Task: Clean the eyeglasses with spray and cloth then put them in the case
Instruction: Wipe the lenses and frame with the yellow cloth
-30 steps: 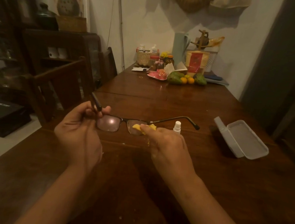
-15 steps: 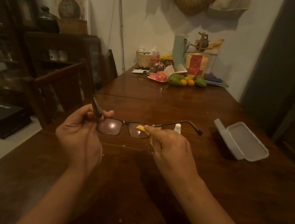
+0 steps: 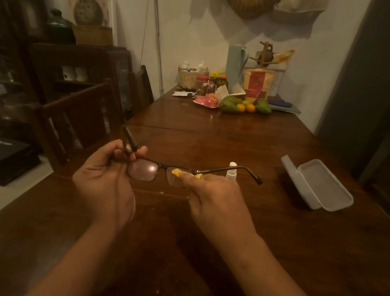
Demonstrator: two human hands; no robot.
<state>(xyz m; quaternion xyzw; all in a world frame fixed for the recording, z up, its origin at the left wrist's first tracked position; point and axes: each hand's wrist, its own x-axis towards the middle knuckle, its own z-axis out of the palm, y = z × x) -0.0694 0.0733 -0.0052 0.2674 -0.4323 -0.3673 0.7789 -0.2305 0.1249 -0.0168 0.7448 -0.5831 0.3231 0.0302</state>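
Dark-framed eyeglasses (image 3: pixel 145 170) hang above the wooden table (image 3: pixel 213 137), arms unfolded. My left hand (image 3: pixel 105 182) pinches the frame's left corner by the hinge, and that arm sticks up past my fingers. My right hand (image 3: pixel 216 196) presses a small yellow cloth (image 3: pixel 177 171) against the right lens, thumb on the near side. Most of the cloth is hidden in my fingers. A small white spray bottle (image 3: pixel 231 170) stands on the table just behind the right arm of the glasses. An open grey case (image 3: pixel 319 183) lies to the right, lid up on its left side.
Fruit (image 3: pixel 244 106), jars, a basket and a pale green flask (image 3: pixel 235 62) crowd the table's far end. Wooden chairs (image 3: pixel 75 119) stand along the left edge, with a dark cabinet behind them. A grey door or wall runs along the right.
The glasses and both hands stay at much the same spot. My right fingers have shifted the yellow cloth slightly on the right lens. The spray bottle shows more fully behind the arm.
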